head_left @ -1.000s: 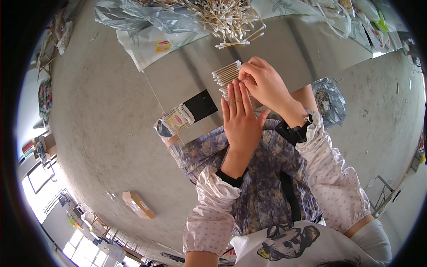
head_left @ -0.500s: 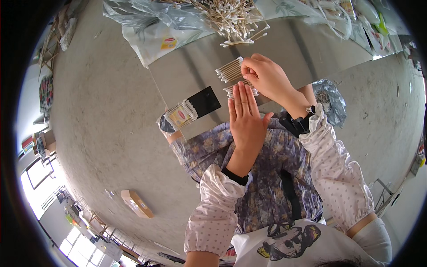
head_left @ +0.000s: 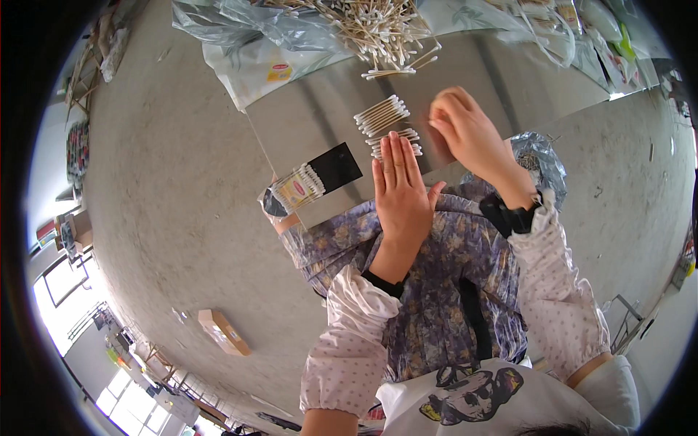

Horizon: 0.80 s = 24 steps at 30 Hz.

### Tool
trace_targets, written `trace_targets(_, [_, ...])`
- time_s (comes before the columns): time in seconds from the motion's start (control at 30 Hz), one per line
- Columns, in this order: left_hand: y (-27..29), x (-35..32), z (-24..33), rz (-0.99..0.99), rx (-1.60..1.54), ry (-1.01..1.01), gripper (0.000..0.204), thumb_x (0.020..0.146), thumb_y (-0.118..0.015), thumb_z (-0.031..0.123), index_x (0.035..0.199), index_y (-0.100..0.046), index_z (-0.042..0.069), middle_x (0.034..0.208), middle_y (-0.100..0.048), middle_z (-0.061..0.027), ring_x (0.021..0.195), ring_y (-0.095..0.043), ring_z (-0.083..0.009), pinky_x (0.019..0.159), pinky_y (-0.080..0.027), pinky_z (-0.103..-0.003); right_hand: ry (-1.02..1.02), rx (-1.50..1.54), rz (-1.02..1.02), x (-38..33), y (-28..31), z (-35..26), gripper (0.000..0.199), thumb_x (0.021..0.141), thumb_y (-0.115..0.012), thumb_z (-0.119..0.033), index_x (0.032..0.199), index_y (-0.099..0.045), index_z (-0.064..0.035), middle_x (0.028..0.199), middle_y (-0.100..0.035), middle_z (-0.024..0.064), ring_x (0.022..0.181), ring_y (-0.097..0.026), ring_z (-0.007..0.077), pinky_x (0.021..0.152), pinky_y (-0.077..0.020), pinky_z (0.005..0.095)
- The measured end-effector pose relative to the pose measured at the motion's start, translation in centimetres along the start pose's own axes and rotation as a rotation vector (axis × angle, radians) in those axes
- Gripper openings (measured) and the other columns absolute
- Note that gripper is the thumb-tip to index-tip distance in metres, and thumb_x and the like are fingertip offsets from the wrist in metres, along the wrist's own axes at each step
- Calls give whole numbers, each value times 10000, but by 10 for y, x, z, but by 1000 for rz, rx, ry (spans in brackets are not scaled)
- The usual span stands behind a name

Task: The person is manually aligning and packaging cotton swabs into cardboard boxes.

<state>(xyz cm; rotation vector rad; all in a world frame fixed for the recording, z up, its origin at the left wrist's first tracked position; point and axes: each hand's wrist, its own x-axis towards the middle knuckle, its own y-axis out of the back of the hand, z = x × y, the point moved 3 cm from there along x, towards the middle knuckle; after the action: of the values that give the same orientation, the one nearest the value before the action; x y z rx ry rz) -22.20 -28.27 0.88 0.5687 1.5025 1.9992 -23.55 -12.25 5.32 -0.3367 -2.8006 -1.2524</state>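
My left hand [head_left: 401, 196] lies flat, fingers together and stretched out, its fingertips over a small row of cotton swabs [head_left: 414, 143] on the grey metal tabletop [head_left: 291, 131]. Just beyond it, a second row of cotton swabs [head_left: 382, 116] is lined up side by side. To the right of both rows, my right hand [head_left: 476, 142] is raised with fingers curled into a pinch. Motion blurs its fingertips, and I cannot make out what they hold, if anything. A large loose heap of cotton swabs [head_left: 382, 33] spreads over the far side.
At the table's left end, a labelled pack of cotton swabs [head_left: 297, 187] rests against a black rectangular plate [head_left: 337, 166]. Plastic bags [head_left: 269, 29] lie along the far edge. A clear bag [head_left: 542, 160] hangs past the right side. A cardboard box [head_left: 224, 333] is on the floor.
My right hand has moved right, away from the swab rows, uncovering the right end of the far row. My left hand has stayed almost still.
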Motion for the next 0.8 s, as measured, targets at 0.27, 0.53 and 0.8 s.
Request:
trace_targets(0.27, [18, 34, -22, 159, -190, -37, 896, 941, -598, 399, 1521, -129, -97, 1577, -202, -297, 1474, -204, -435, 1180, -166, -580, -529, -74, 74, -128, 86, 64, 118, 915, -595, -6, 1013, -536, -36, 934, -625, 101, 847, -627, 242, 722, -497, 352])
trace_targets(0.53, [35, 56, -54, 151, -321, -63, 769, 922, -516, 117, 1545, -88, -24, 1453, -496, -160, 1392, -411, -337, 1191, -99, -592, -555, -272, 188, -193, 102, 99, 272, 906, -618, 6, 1165, -567, -58, 1081, -615, 116, 994, -635, 254, 836, -508, 352])
trace_targets(0.8, [33, 50, -71, 488, -1304, 309, 614, 1017, -381, 139, 1537, -102, -32, 1500, -428, -189, 1441, -328, -299, 1208, -209, -407, -294, 843, 466, -52, 21, 8, 356, 1054, -475, -221, 1320, -507, 14, 1340, -567, 131, 1240, -555, 224, 1022, -432, 353])
